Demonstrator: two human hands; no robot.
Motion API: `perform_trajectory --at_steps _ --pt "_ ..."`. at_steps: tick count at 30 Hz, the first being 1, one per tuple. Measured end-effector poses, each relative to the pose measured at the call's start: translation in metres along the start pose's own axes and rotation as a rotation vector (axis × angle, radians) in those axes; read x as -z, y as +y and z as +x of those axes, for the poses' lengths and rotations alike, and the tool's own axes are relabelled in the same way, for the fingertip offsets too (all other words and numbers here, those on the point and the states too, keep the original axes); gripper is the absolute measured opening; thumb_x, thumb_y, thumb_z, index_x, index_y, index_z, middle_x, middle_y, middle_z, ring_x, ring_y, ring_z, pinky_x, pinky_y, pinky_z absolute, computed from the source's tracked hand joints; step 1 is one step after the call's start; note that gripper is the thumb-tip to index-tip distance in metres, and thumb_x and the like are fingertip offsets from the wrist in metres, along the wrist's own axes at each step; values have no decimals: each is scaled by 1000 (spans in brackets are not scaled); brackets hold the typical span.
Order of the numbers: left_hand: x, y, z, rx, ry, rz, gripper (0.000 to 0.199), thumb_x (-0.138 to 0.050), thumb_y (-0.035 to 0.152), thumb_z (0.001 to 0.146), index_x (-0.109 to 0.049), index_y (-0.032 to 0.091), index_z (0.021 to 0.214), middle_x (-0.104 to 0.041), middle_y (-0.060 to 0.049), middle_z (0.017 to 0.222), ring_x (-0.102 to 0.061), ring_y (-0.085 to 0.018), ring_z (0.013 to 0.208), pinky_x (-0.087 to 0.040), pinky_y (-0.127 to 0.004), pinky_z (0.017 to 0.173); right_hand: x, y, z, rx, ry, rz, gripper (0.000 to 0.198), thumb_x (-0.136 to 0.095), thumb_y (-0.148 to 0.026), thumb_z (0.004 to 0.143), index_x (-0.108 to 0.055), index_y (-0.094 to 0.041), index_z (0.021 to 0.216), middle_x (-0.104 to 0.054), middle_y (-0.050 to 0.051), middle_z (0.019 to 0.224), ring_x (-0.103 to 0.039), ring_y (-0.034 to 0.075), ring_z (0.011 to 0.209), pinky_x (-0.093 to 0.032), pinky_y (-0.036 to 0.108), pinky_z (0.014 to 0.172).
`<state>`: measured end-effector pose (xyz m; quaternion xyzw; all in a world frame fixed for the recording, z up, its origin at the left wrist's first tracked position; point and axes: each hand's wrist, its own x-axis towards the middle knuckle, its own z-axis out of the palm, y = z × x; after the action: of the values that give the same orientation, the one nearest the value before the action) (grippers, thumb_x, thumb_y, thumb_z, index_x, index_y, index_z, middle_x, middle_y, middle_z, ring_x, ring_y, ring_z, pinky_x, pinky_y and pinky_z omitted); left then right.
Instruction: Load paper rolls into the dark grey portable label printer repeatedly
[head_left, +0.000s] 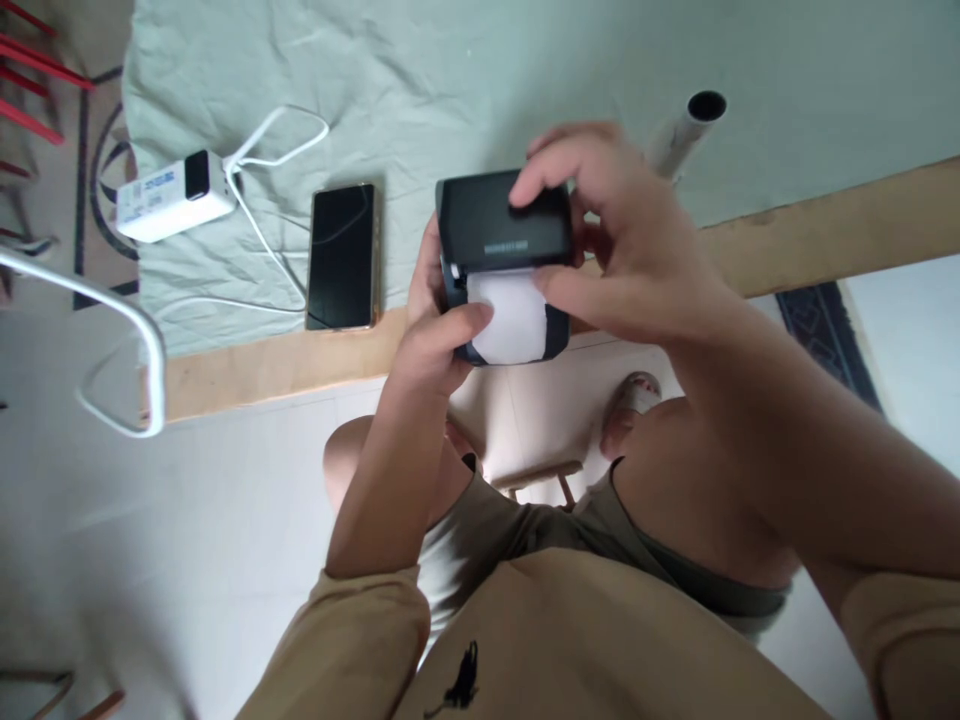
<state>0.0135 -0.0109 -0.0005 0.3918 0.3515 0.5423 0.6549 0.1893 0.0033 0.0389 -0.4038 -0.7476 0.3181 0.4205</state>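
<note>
Between my two hands, above the table's near edge, is a small black label printer point(504, 215) with a white paper roll point(511, 325) in its lower part. My left hand point(439, 325) wraps round its left side, the thumb lying on the paper. From the right, my right hand point(622, 225) grips the other side. Its index finger rests on the black top piece and its thumb is at the paper's upper right edge. Whether that top piece is a lifted cover I cannot tell. The printer's underside and several fingertips are hidden.
On the green cloth point(420, 80) to the left lie a phone point(342, 258) and a white power bank point(176, 195) with a white cable point(266, 245). A white tube point(686, 135) stands beyond my right hand. The wooden table edge point(300, 360) runs below.
</note>
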Motion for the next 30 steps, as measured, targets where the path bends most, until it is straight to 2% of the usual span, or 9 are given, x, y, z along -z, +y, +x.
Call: perform_trajectory --at_steps 4,8,11,14,18,21,24,27,30 --pt "-3 4 -1 -16 -59 -30 32 -70 24 70 -61 25 101 -70 -3 111 -53 -29 132 -52 -37 101 0 0 -3 3 2 -19 32 -62 -27 76 -62 -21 108 -52 8 127 -52 20 119 -49 27 71" --pt "-7 4 0 17 -24 -28 30 -69 40 77 -60 25 101 -71 -3 107 -58 -26 127 -53 -34 97 -7 2 -5 -173 13 74 56 -69 -34 76 -48 -29 127 -50 2 135 -57 19 109 -53 30 81" --pt "-8 2 0 -3 -15 -32 29 -67 37 79 -61 26 106 -72 -3 96 -63 -25 120 -56 -31 84 -13 9 -6 -224 -73 266 64 -69 -38 77 -39 -30 133 -53 3 128 -59 17 104 -54 28 79" --pt "-7 2 0 -6 -16 -21 27 -66 29 79 -62 27 106 -72 -3 96 -65 -25 116 -55 -28 70 -16 15 -5 -229 -55 343 63 -70 -36 75 -39 -29 130 -53 3 125 -57 16 108 -54 26 81" --pt "-5 2 0 -28 -18 -26 22 -67 23 76 -63 27 97 -70 0 92 -65 -24 116 -56 -29 80 -18 19 -6 -212 -75 388 67 -72 -40 72 -39 -30 130 -53 3 126 -56 17 111 -54 24 75" --pt "-5 2 0 -40 -36 -62 29 -69 23 74 -63 28 102 -70 1 91 -65 -23 115 -56 -29 83 -20 19 -7 -194 -43 353 69 -72 -39 72 -39 -30 132 -55 3 124 -57 17 110 -55 25 76" --pt "-6 3 3 28 -10 -93 31 -68 30 76 -60 27 106 -71 -1 91 -64 -24 117 -55 -32 87 -22 20 -8 -225 -3 317 66 -70 -36 74 -40 -30 133 -55 3 124 -59 18 111 -55 28 85" --pt "-6 5 7 136 12 -152 29 -53 46 81 -62 22 95 -71 -6 89 -61 -28 120 -54 -37 91 -21 21 -8 -268 13 341 65 -67 -40 76 -40 -29 134 -54 4 131 -57 20 118 -53 34 98" --pt "-3 3 12 167 41 -175 24 -47 42 82 -60 22 84 -70 -5 83 -61 -29 118 -54 -40 91 -17 19 -8 -228 -24 383 65 -65 -34 76 -40 -32 135 -46 1 143 -50 20 129 -50 34 105"
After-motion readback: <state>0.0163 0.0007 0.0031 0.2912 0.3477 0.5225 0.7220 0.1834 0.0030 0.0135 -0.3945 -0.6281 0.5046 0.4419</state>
